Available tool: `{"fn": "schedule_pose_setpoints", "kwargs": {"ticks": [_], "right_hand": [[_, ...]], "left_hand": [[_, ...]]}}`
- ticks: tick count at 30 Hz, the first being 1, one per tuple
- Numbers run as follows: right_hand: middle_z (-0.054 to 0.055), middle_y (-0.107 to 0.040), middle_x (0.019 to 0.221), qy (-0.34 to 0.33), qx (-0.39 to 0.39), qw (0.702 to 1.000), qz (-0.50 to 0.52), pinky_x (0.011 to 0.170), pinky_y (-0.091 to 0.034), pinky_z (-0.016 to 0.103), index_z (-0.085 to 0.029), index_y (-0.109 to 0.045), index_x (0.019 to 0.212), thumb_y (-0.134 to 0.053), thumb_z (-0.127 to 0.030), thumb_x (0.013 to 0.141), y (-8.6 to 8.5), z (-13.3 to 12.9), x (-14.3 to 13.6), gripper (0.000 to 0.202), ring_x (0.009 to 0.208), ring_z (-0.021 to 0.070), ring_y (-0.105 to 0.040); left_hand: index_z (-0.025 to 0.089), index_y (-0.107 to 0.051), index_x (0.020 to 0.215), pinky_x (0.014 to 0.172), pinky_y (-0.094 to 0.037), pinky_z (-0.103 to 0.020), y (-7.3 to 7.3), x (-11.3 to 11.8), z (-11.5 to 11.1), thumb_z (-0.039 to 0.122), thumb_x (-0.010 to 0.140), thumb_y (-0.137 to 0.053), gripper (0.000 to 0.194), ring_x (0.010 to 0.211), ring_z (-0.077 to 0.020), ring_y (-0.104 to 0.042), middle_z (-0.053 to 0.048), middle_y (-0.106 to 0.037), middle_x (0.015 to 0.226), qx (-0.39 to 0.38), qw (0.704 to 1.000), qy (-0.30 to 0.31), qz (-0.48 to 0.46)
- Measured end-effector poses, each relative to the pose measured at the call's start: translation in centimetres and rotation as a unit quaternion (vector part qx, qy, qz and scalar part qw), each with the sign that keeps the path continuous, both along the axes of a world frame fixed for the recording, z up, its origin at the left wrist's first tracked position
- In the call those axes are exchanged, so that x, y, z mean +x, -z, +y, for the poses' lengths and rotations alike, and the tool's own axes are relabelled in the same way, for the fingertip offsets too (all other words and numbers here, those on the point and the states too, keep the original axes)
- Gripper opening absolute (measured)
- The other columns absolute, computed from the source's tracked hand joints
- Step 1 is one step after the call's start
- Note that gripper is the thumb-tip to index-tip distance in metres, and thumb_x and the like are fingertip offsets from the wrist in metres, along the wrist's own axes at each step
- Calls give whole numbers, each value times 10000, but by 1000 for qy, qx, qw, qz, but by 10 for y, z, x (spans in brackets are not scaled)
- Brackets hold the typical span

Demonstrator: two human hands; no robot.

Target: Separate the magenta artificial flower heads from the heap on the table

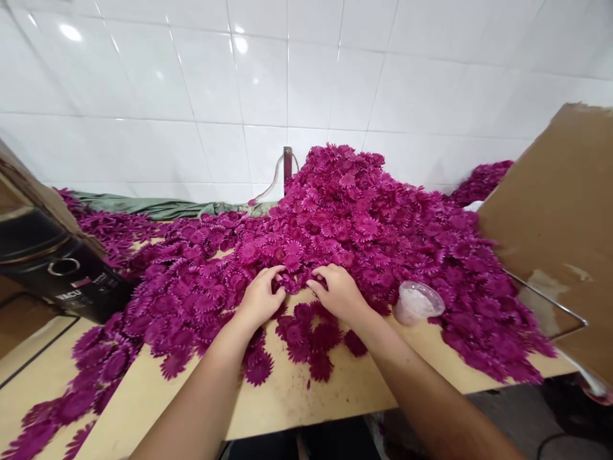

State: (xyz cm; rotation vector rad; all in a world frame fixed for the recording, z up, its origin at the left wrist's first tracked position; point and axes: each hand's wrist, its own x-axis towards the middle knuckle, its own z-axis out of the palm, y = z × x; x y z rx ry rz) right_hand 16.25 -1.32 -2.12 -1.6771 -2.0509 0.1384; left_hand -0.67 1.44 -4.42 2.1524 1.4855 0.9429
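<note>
A large heap of magenta flower-shaped pieces (364,217) covers much of the pale wooden table (282,409). At the heap's front edge is my left hand (262,295), its thumb and fingers curled toward each other among the pieces. Facing it across a small gap, my right hand (338,292) has its fingers and thumb bent inward in the same way. Small magenta pieces lie between and under both sets of fingertips; whether either hand grips one is too small to tell. Loose magenta pieces (313,338) lie just below the hands.
Right of my right hand stands a clear plastic cup (417,303) with whitish contents. A black container (62,268) is at the left, and a cardboard sheet (555,236) at the right. Green cloth (143,204) runs along the white tiled wall.
</note>
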Motion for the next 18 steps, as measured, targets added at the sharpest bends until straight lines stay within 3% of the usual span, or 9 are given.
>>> {"fn": "schedule_pose_setpoints", "kwargs": {"ticks": [3,6,9,13,18], "right_hand": [[92,-617,881,-9,-13,993,114,734,-440,319,-156,-589,990,-529,-335,764,5,2,-15,294,795,193,-566],[100,-614,929,-12,-35,977,209,712,-457,335,-152,-573,1024,-621,-269,676,15,9,-26,371,783,195,-573],[40,-644,833,-31,-37,971,234,704,-467,317,-179,-600,924,-635,-168,637,23,17,-28,289,738,172,-587],[17,-658,796,-44,-24,964,261,716,-472,293,-178,-598,820,-584,-127,665,23,21,-28,164,737,156,-603],[28,-643,766,-40,5,966,256,723,-460,294,-172,-577,758,-477,-160,753,17,25,-24,101,731,158,-587]], "left_hand": [[157,-521,1112,745,-475,-263,0,2,0,103,670,-457,450,770,-128,-572,-22,-564,843,-4,999,22,-37],[157,-533,1081,681,-476,-229,-3,4,-1,91,647,-456,445,706,-102,-556,4,-540,780,-41,989,43,-137],[158,-535,1067,663,-466,-211,-6,3,-1,86,619,-465,459,694,-89,-550,11,-538,772,-78,967,44,-238],[161,-537,1056,653,-477,-221,-5,2,1,108,618,-488,444,724,-100,-574,-28,-575,887,-88,954,12,-285],[165,-599,968,790,-467,-288,-9,2,-2,186,685,-498,301,880,-151,-563,-60,-569,966,-11,959,-46,-280]]}}
